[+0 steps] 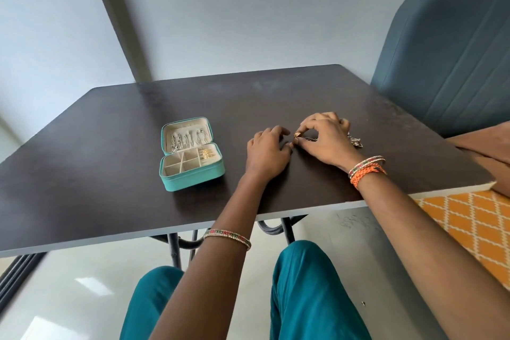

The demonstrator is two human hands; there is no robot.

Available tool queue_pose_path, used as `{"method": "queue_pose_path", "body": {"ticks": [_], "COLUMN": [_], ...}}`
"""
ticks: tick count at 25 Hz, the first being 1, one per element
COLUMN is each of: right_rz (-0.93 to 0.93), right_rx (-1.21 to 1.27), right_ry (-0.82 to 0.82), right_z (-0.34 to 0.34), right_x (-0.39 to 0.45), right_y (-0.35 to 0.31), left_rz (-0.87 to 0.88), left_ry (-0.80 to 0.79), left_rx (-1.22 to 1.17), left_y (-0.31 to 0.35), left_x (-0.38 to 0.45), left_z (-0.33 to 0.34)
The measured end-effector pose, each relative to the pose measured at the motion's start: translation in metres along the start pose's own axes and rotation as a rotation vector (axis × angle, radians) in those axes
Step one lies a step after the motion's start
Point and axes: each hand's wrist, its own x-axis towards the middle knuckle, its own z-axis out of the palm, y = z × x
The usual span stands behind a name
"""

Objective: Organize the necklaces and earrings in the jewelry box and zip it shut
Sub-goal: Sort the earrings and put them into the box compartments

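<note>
A teal jewelry box (193,180) lies open on the dark table (110,146), left of my hands. Several silver necklaces (187,139) hang inside its raised lid. Gold earrings (207,154) fill a rear compartment of the cream tray. My right hand (325,141) pinches a small gold earring (297,134) between thumb and forefinger just above the table. My left hand (269,150) rests beside it, fingers loosely curled, fingertips close to the earring. More silver jewelry (356,141) lies half hidden behind my right hand.
A blue upholstered chair (447,55) stands at the table's far right corner. An orange patterned cushion (469,223) lies at the right, below the table edge. The table's near edge (276,211) crosses above my knees.
</note>
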Motion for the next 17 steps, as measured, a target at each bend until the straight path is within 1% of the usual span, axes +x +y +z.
{"method": "queue_pose_path", "body": {"ticks": [5,10,14,17], "right_rz": [-0.046,-0.186,-0.153,-0.167], "right_rx": [0.238,0.362,0.407,0.424], "right_ry": [0.087,0.173,0.168,0.167], "right_z": [-0.006,-0.004,-0.006,-0.005], "right_x": [-0.007,-0.01,-0.01,-0.012], "right_y": [-0.007,-0.007,-0.009,-0.011], "left_rz": [0.033,-0.011,-0.018,0.0], "left_ry": [0.06,0.073,0.133,0.172], "left_rx": [-0.212,-0.388,-0.445,-0.483], "left_y": [0.0,-0.005,-0.004,-0.002], "left_x": [-0.004,0.0,-0.001,-0.002], "left_z": [-0.003,0.001,0.0,-0.003]}}
